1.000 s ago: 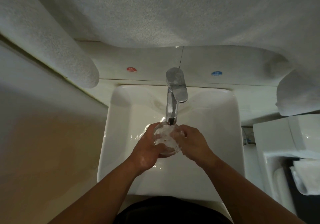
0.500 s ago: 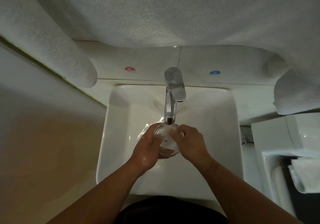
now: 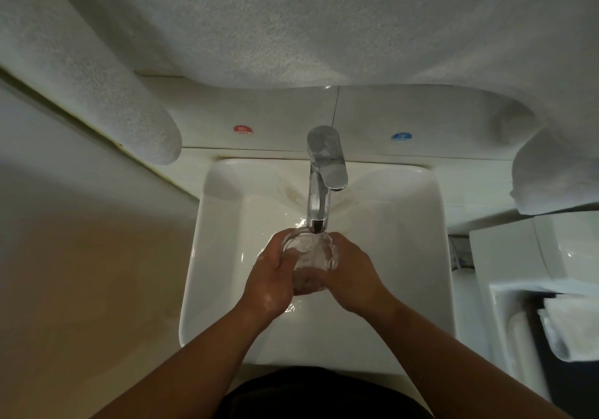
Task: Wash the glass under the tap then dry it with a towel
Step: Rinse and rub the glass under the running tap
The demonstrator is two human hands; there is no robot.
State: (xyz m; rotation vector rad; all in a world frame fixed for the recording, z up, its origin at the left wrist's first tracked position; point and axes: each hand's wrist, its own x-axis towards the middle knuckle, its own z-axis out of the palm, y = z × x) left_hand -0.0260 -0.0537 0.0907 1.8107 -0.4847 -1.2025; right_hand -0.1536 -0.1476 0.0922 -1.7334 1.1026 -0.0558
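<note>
Your left hand (image 3: 271, 277) and right hand (image 3: 354, 272) hold the glass (image 3: 307, 258) between them, over the middle of the white basin (image 3: 421, 256) and a little nearer its back edge than its front edge. The glass sits directly under the spout of the chrome tap (image 3: 321, 188), with its mouth tipped up toward the spout. Water runs into it and churns inside. Your left fingers (image 3: 278, 246) are curled round the glass's left side and your right fingers (image 3: 337, 243) are wrapped round its right side, so both hands are clamped on it. The back of your left hand glistens with wet spots. Water spreads thinly across the basin floor around and beneath your hands.

The tap rises from the middle of the basin's back edge. On the wall tile behind it there is a red sticker (image 3: 243, 129) to the left and a blue sticker (image 3: 401, 136) to the right. A white terry towel (image 3: 291, 29) fills the top of the view, close to the camera, and drapes down at both sides. Past the basin's right edge stands a white ceramic fixture (image 3: 518, 256). Beyond that, at the far right, lies a folded white cloth (image 3: 570, 328).
</note>
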